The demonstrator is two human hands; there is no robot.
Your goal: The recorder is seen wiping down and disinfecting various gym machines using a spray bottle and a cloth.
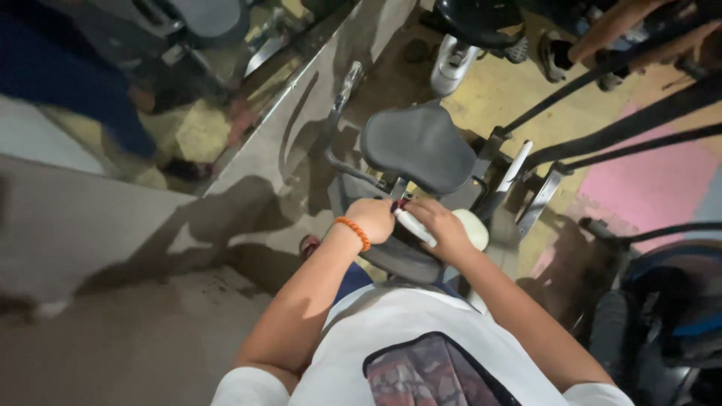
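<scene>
A dark grey padded bicycle seat (418,145) stands in front of me on a metal frame. Just below its near edge my left hand (372,219), with an orange bead bracelet on the wrist, is closed on a fitting under the seat. My right hand (442,228) grips a white-handled tool (414,226) whose reddish tip points at the same fitting. The tool's working end is hidden between my hands. A pale round object (476,228) shows just behind my right hand.
A polished metal wall panel (301,128) runs diagonally at the left and mirrors other people. Black frame bars (624,128) cross the upper right over yellow and pink floor mats. White shoes (451,64) stand beyond the seat. A dark machine (662,301) stands at the right.
</scene>
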